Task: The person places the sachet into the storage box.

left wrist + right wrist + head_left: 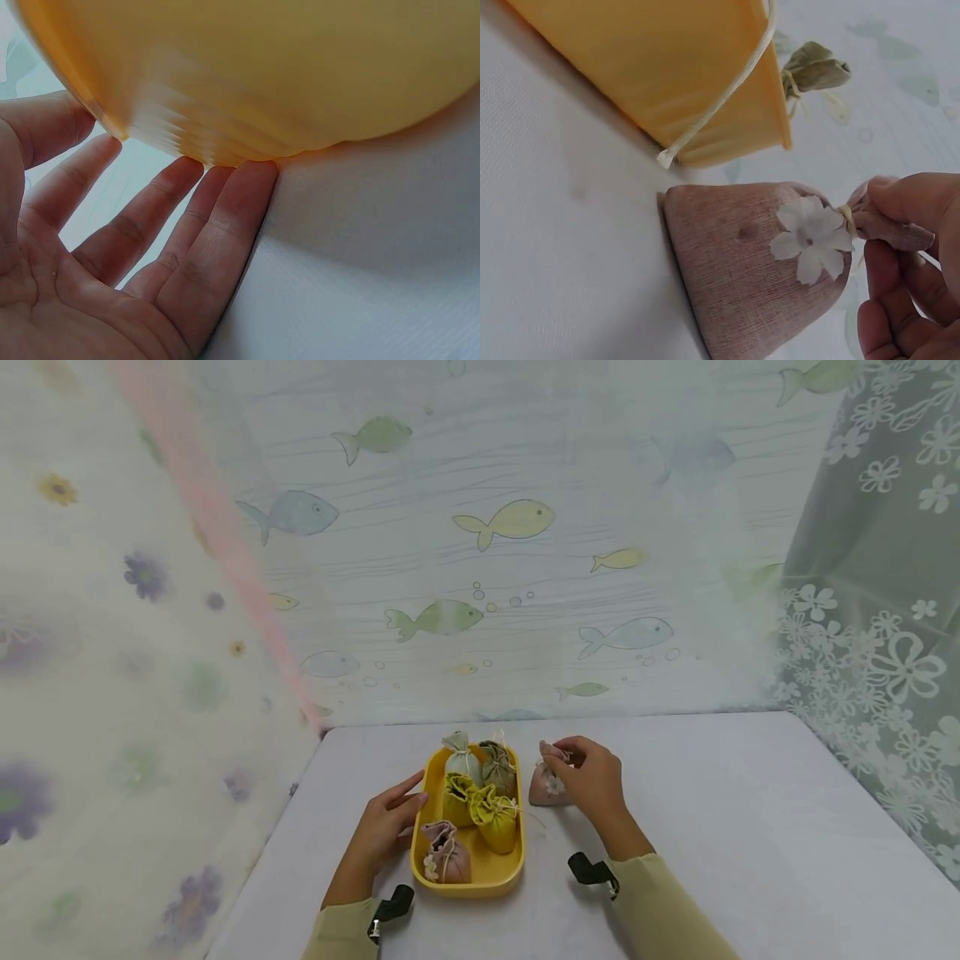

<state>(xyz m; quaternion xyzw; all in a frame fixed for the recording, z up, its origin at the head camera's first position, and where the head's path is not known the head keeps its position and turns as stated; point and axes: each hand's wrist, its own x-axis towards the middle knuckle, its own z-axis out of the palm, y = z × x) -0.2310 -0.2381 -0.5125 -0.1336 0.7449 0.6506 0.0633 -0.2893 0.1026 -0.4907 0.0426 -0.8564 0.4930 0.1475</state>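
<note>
My right hand (596, 779) pinches the gathered top of a dusty-pink drawstring pouch (750, 255) with a white flower on its front. The pouch stands upright on the table, a little right of a yellow tray (416, 852). My left hand (142, 255) touches the tray's outer left wall with extended fingertips, the thumb close to the rim. Inside the tray sit a pale grey-green pouch (463, 764), an olive pouch (498, 770), two yellow pouches, one at the centre (457, 802) and another at the right (498, 831), and a second pink pouch (450, 860) at the near end.
A white cloth (720, 827) covers the table. Behind it hangs a fish-print curtain (510, 610), with a flower-print sheet (172, 693) on the left and a lacy sheet (885, 693) on the right. A pale cord end (720, 101) hangs over the tray's side in the right wrist view.
</note>
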